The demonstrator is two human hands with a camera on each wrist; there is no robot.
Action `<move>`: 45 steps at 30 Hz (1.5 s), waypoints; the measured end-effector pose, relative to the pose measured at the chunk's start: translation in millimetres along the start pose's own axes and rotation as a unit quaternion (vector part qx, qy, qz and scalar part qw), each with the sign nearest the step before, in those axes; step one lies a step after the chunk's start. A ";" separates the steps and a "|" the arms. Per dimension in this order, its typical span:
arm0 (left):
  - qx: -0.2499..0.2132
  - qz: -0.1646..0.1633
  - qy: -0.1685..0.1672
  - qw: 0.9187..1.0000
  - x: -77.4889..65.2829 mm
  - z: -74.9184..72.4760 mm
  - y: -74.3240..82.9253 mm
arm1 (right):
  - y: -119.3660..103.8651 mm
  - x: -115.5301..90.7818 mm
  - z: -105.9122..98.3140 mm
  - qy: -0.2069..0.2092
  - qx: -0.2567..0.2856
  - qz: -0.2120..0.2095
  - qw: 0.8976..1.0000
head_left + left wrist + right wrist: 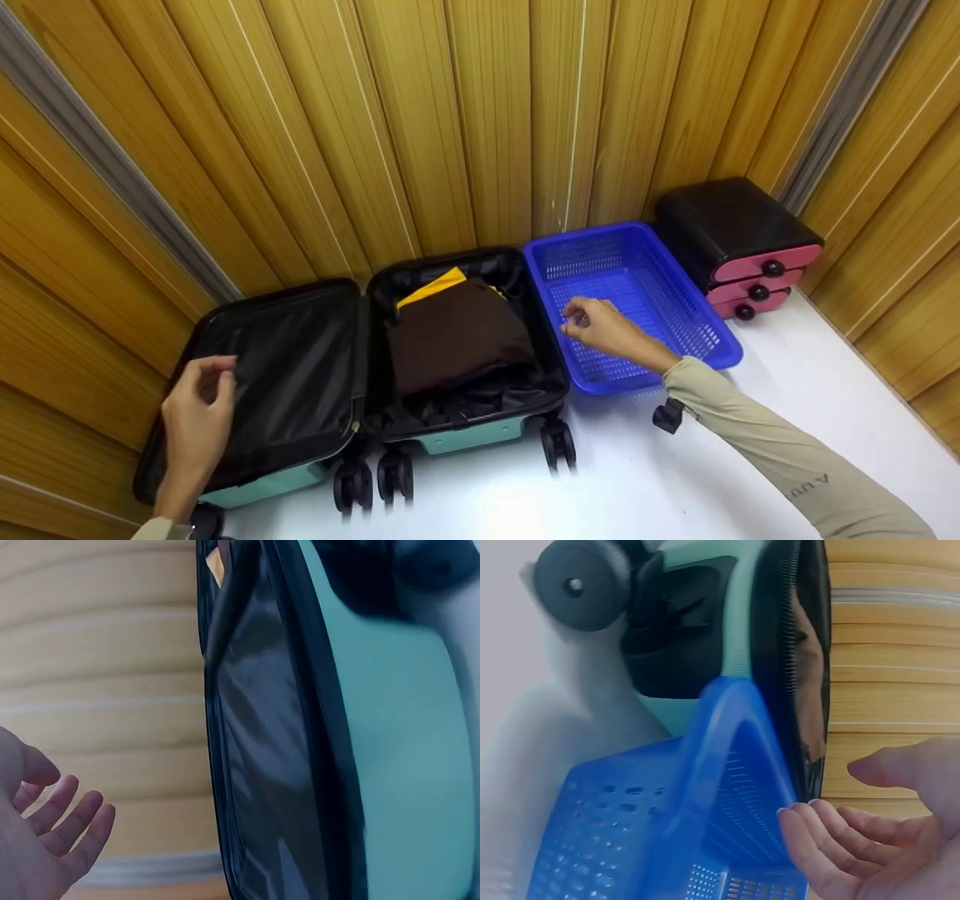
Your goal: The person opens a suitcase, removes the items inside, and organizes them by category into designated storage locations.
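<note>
On the head view I see the left hand (196,412) over the suitcase (289,367) and the right hand (611,330) over the basket (619,285), both slack, gripping nothing; brown cloth (457,334) lies in the suitcase. Left wrist: fingers loosely bent beside the suitcase. Right wrist: fingers relaxed near the basket.

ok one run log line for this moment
left hand: empty, above open suitcase | right hand: empty, above blue perforated basket | brown cloth: in suitcase
</note>
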State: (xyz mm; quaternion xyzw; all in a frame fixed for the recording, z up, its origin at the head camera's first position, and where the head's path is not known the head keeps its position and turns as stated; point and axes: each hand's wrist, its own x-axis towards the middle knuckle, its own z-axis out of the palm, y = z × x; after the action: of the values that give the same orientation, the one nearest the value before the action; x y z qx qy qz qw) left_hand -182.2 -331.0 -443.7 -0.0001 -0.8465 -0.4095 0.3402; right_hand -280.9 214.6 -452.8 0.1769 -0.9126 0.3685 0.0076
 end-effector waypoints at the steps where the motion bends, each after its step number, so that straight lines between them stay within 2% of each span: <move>1: -0.008 0.007 -0.005 1.000 0.2 4.2 3.3 | -1.2 2.5 -0.1 0.004 0.006 -0.001 1.000; 5: -0.036 0.022 -0.025 0.999 2.7 20.4 16.2 | -6.5 12.0 -0.7 0.003 0.034 0.007 0.999; 12: -0.101 0.014 -0.064 0.993 10.0 54.5 36.2 | -15.1 24.9 2.0 -0.047 0.112 0.044 0.992; 18: -0.138 -0.029 -0.133 0.981 10.9 81.5 50.5 | -20.8 34.4 16.5 -0.056 0.149 0.048 0.986; 21: -0.150 -0.065 -0.175 0.971 10.2 96.6 53.8 | -23.4 38.8 21.0 -0.064 0.164 0.061 0.982; 24: -0.161 -0.111 -0.213 0.957 7.8 114.1 55.3 | -24.6 44.0 23.5 -0.082 0.180 0.088 0.976; 27: -0.150 -0.152 -0.246 0.945 4.0 130.4 56.4 | -25.1 49.4 26.7 -0.099 0.189 0.122 0.969; 30: -0.101 -0.173 -0.288 0.936 1.3 141.5 57.7 | -27.3 53.4 33.6 -0.102 0.184 0.141 0.967; 34: -0.029 -0.170 -0.351 0.920 -2.6 151.0 59.7 | -30.2 54.6 46.7 -0.097 0.163 0.147 0.971; 37: -0.008 -0.188 -0.381 0.905 -6.1 158.0 59.6 | -32.1 55.9 55.5 -0.096 0.155 0.150 0.972; 39: -0.012 -0.209 -0.395 0.895 -8.3 164.3 58.4 | -32.7 57.0 59.8 -0.085 0.141 0.153 0.974; 42: -0.047 -0.250 -0.395 0.883 -10.6 174.2 56.0 | -31.9 58.3 64.3 -0.051 0.107 0.161 0.980; 45: -0.086 -0.286 -0.368 0.881 -12.2 181.3 53.4 | -30.1 59.1 67.3 -0.021 0.091 0.160 0.983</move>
State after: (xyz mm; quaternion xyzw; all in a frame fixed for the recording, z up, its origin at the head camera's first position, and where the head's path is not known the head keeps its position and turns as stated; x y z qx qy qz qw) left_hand -262.3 -166.5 -492.3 0.0617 -0.8353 -0.5310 -0.1285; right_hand -318.5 130.4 -473.2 0.0362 -0.8916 0.4430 -0.0870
